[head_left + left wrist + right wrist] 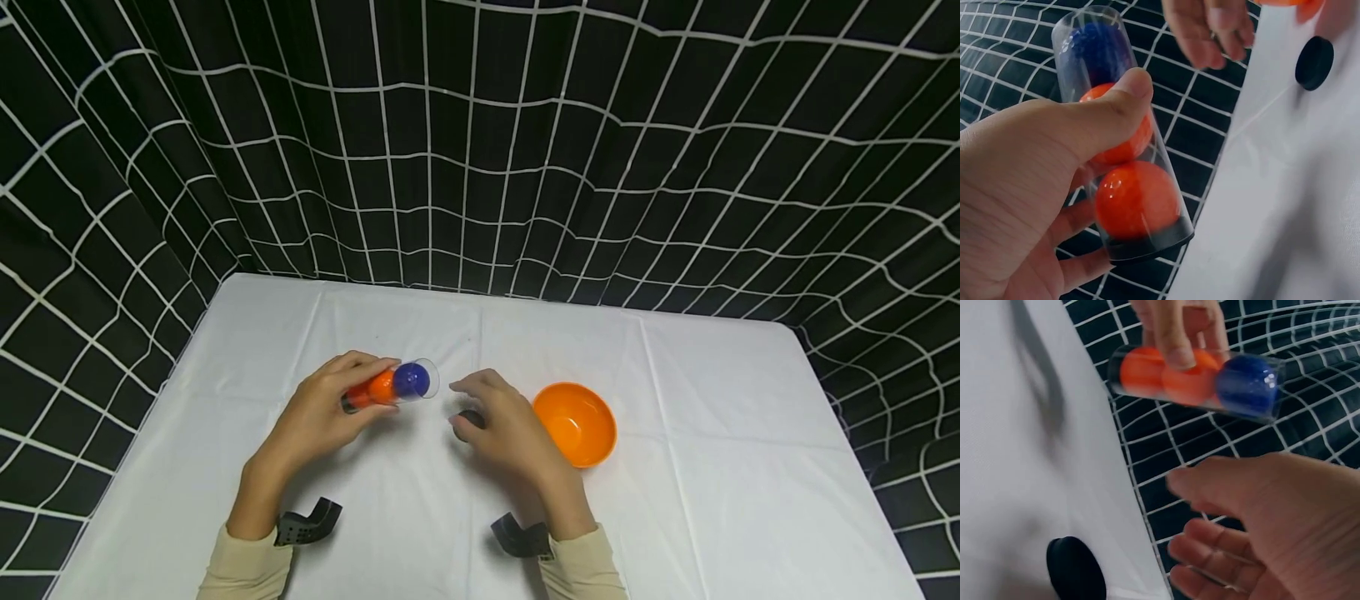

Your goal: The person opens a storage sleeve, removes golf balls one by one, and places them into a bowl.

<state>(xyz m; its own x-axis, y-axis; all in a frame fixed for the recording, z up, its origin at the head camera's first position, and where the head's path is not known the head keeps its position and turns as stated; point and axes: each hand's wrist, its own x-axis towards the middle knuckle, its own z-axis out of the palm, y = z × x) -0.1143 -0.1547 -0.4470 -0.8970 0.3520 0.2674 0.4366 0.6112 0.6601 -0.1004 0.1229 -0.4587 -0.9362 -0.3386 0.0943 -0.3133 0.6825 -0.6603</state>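
Observation:
My left hand (322, 408) grips a clear tube (432, 379), thumb on one side and fingers on the other. Inside it sit a blue ball (411, 381) near the clear end and two orange balls (1138, 200) behind it. A black cap (1150, 245) closes the other end. The tube lies tilted, its clear end toward my right hand (513, 425). That hand holds nothing, thumb and fingers spread apart and loosely bent. Below it a round black lid (1076, 569) lies on the white cloth, partly hidden by the hand in the head view.
An orange bowl (577, 421) stands just right of my right hand and shows nothing inside. White cloth (750, 500) covers the table. Black walls with white netting (480, 150) rise behind and at both sides. Black mounts (309, 525) sit on both wrists.

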